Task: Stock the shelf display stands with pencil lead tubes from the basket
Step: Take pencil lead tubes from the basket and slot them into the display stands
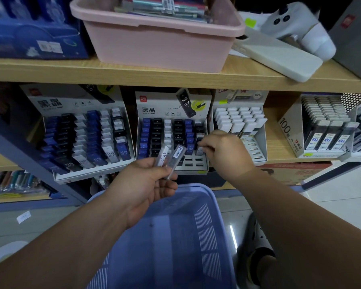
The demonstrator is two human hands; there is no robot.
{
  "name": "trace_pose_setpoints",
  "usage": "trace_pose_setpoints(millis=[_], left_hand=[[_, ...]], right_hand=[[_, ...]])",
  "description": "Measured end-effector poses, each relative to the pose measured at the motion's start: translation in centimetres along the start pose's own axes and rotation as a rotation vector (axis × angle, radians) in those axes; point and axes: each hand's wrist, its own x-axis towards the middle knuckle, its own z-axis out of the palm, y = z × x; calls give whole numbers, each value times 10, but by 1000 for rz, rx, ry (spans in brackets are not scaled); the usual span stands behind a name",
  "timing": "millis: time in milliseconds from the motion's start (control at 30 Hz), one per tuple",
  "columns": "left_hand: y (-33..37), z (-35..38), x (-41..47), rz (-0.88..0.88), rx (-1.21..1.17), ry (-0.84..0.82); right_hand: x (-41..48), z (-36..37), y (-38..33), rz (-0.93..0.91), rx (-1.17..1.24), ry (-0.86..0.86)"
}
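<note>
Now, left hand (pixel 146 184) gripping tubes (pixel 171 159), right hand (pixel 223 149) pinching tube (pixel 199 151), stand (pixel 165 107) edge

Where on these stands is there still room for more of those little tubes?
There are empty slots in the front rows of the middle stand, just below the right hand, and along the front of the white-capped stand beside it. The left stand looks packed full.

I count two pencil lead tubes (pixel 176 159) in my left hand (pixel 146 184), one more in my right hand (pixel 223 151), four display stands (pixel 154 101) ahead, one blue basket (pixel 175 236), one pink tub (pixel 154 44).
</note>
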Motion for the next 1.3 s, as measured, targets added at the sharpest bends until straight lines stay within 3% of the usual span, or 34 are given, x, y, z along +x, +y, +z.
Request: trace_pose_setpoints(millis=[167, 233, 333, 500, 567, 800, 1000, 1133, 1300], left_hand=[[3, -1, 0, 24, -20, 11], [6, 1, -2, 37, -31, -4], [7, 5, -3, 53, -47, -34], [7, 13, -1, 43, -79, -31], [7, 15, -1, 42, -96, -21], [2, 23, 2, 45, -44, -29], [-1, 24, 4, -17, -18, -47], [-2, 14, 5, -74, -13, -56], [-2, 3, 6, -66, 28, -4]], right_hand=[[6, -7, -13, 65, 23, 20], [8, -20, -30, 222, 237, 10], [6, -37, -50, 418, 700, -248], [-4, -52, -43, 422, 858, -416], [-8, -54, -37, 376, 846, -436], [-22, -53, -34, -19, 345, -305], [-22, -55, -15, 209, 367, -437], [-17, -51, 0, 341, 417, -251], [-10, -38, -5, 353, 473, -45]])
